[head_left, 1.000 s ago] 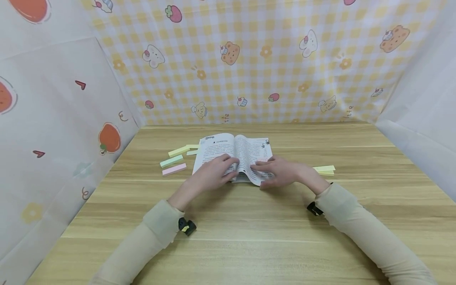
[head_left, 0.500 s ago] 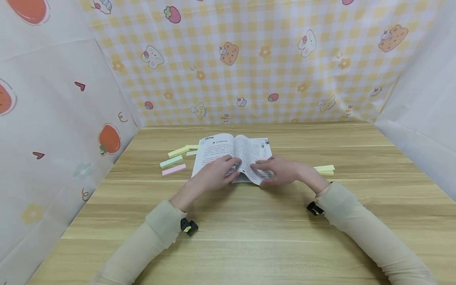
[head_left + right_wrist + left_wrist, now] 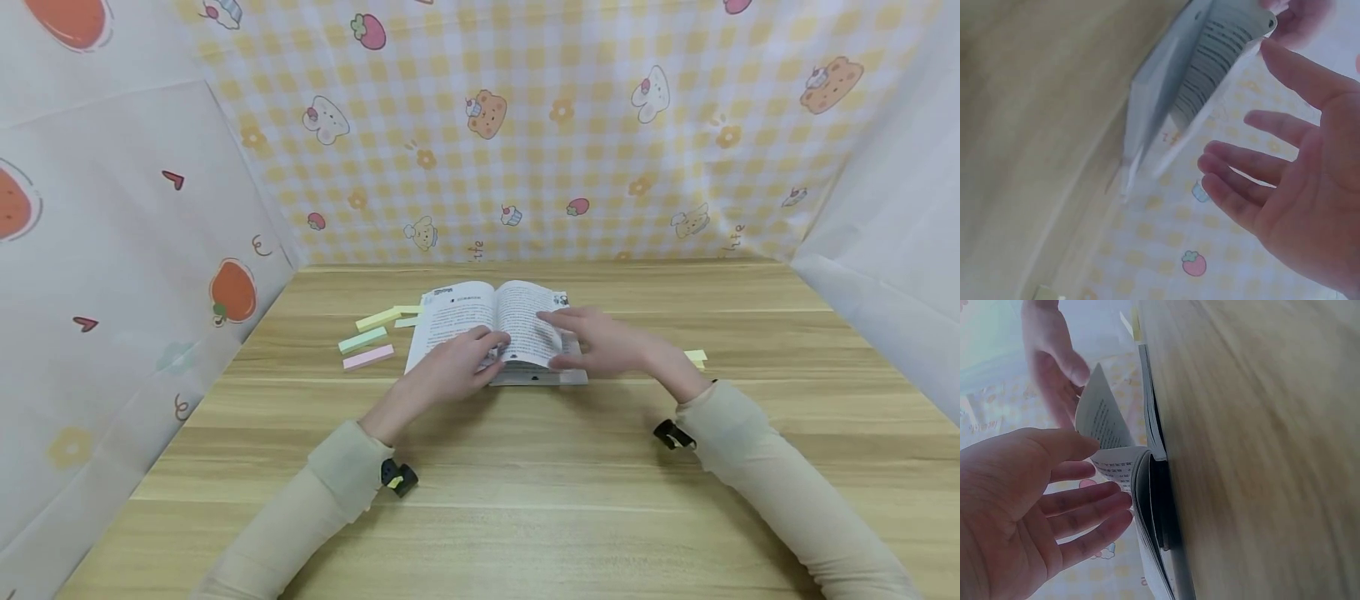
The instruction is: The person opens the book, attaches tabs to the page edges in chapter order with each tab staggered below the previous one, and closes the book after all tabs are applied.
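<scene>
books: one open book [image 3: 480,321], near the middle of the table [image 3: 525,517]
hands: two, the left hand [image 3: 450,371] and the right hand [image 3: 607,346], both at the book
sticky note strips, left of the book: four, yellow [image 3: 377,318], pale yellow [image 3: 406,322], green [image 3: 362,339], pink [image 3: 367,357]
sticky note strips, right of the book: one yellow pad [image 3: 697,357], partly hidden by the right wrist

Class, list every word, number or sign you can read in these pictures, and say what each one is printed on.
"te": the last letters of a word on the checked backdrop, seen again further right; the rest is hidden behind the table.
Open book: lines of print and a heading, too small to read in the head view and blurred in both wrist views.
Sticky note pads: no writing visible.
</scene>
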Tool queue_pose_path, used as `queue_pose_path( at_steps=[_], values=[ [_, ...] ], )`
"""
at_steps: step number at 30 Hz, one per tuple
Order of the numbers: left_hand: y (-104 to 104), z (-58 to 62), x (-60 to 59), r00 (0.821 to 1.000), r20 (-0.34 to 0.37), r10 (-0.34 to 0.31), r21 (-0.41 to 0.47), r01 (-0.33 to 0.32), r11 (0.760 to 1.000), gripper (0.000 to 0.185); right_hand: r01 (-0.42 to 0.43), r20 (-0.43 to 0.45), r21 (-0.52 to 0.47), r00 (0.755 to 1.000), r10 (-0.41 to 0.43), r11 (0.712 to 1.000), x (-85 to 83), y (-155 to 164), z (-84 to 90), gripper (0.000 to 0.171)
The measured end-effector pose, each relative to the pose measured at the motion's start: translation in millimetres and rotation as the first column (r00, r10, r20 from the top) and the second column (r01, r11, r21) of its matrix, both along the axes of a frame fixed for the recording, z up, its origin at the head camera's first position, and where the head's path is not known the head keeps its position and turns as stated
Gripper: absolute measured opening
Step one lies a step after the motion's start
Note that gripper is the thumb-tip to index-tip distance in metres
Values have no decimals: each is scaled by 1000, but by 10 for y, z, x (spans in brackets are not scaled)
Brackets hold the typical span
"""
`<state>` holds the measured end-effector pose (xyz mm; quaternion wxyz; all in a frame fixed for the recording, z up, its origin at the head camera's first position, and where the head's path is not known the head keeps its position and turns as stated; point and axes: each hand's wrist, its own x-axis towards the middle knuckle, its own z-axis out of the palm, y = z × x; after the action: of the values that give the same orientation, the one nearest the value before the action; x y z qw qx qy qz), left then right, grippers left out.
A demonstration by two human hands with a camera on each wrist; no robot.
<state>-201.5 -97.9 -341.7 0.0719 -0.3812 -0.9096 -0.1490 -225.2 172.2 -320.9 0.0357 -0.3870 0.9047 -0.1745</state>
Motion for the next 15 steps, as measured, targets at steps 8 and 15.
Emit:
queue_pose_path(
  at_steps=[8, 15],
  values=[
    [4, -5, -1, 1000, 0, 3, 12, -3, 1000, 33, 100, -38, -104, 994, -105, 990, -32, 105, 113, 62],
    [-4, 10, 23, 999, 36, 30, 10, -31, 999, 40, 163, -70, -156, 982, -176, 974, -48, 145, 158, 56]
  ],
)
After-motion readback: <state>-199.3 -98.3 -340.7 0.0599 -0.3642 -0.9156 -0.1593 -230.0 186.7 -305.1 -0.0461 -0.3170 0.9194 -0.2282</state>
